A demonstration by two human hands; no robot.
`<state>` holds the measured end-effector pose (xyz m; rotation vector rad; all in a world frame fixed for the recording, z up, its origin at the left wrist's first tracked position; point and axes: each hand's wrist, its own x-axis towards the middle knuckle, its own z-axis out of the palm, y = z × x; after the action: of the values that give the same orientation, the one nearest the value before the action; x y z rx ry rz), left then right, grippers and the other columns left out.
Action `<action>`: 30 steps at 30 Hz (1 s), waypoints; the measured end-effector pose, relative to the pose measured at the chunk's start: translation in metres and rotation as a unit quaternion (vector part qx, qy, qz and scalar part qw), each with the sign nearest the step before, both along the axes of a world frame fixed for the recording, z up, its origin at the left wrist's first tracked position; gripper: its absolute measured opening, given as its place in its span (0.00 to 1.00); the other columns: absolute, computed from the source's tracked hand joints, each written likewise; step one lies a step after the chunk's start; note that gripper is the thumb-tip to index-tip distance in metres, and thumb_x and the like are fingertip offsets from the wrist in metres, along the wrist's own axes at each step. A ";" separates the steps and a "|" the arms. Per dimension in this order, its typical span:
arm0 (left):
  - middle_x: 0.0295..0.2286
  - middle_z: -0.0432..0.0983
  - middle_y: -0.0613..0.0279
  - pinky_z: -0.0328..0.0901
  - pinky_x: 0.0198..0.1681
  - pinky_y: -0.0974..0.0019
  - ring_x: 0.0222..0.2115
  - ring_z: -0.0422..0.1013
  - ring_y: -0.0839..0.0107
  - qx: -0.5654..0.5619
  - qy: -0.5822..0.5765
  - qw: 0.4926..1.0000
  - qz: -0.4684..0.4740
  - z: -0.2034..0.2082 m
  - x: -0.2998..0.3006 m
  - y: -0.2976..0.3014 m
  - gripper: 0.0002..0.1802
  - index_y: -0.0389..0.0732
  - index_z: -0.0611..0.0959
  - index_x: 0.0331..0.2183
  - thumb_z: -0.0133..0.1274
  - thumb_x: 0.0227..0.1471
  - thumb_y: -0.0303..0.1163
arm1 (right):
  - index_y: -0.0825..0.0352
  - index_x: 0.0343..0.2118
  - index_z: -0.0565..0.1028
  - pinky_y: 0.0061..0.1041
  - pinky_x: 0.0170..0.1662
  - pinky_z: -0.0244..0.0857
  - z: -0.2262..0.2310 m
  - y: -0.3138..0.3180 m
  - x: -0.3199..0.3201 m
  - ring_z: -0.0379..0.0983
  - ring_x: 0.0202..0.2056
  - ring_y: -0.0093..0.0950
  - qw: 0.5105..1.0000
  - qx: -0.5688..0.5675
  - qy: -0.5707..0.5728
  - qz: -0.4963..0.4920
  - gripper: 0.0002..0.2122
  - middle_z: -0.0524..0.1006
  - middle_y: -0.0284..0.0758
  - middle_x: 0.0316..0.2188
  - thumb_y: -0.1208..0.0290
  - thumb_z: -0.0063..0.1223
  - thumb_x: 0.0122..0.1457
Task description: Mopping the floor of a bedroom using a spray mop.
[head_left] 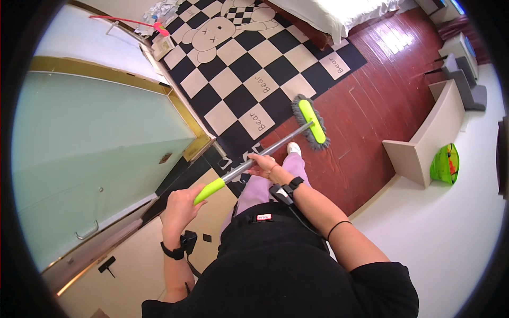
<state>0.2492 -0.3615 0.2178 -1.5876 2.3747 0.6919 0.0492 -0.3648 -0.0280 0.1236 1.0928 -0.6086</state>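
Observation:
A mop (281,141) with a grey pole runs slantwise in front of me, from lower left to upper right. My left hand (182,205) is wrapped round the green grip at its near end. Farther along, my right hand (261,165) holds the grey pole near its middle. The mop's head, a bright green plate with a grey fringed pad, rests on the dark red wood floor (347,130), close to the edge of a black and white checkered rug (254,85). My white shoe (294,150) stands just short of the mop head.
Left is a pale green door (101,143) with a metal handle. A bed with a white cover (339,13) stands at the far end. At right are a beige desk (424,127), a grey chair (461,79) and a green bag (445,165). A red-handled tool (159,27) leans far left.

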 end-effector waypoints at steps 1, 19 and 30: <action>0.18 0.71 0.53 0.62 0.23 0.61 0.20 0.69 0.57 -0.016 0.035 0.999 -0.020 -0.006 -0.011 -0.002 0.20 0.43 0.75 0.34 0.59 0.33 0.33 | 0.72 0.28 0.68 0.24 0.25 0.71 -0.006 0.003 -0.015 0.72 0.24 0.29 1.000 0.016 0.012 -0.006 0.12 0.72 0.40 0.25 0.66 0.48 0.50; 0.18 0.70 0.56 0.63 0.24 0.60 0.22 0.70 0.58 -0.027 0.073 0.995 -0.063 -0.091 -0.179 -0.019 0.11 0.43 0.73 0.30 0.50 0.37 0.26 | 0.71 0.32 0.64 0.32 0.41 0.66 -0.069 0.002 -0.225 0.68 0.35 0.33 0.984 0.158 -0.022 -0.076 0.07 0.68 0.41 0.32 0.75 0.42 0.50; 0.22 0.72 0.51 0.63 0.27 0.58 0.25 0.69 0.54 0.020 -0.065 0.934 0.351 0.033 -0.080 0.103 0.17 0.42 0.77 0.33 0.53 0.34 0.23 | 0.70 0.30 0.64 0.27 0.30 0.72 0.009 -0.022 -0.020 0.71 0.29 0.33 0.951 0.023 -0.107 0.288 0.11 0.68 0.38 0.28 0.67 0.48 0.53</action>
<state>0.1695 -0.2589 0.2504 -2.3921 1.6520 0.7051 0.0290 -0.3871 -0.0190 -0.0888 0.8740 -0.0407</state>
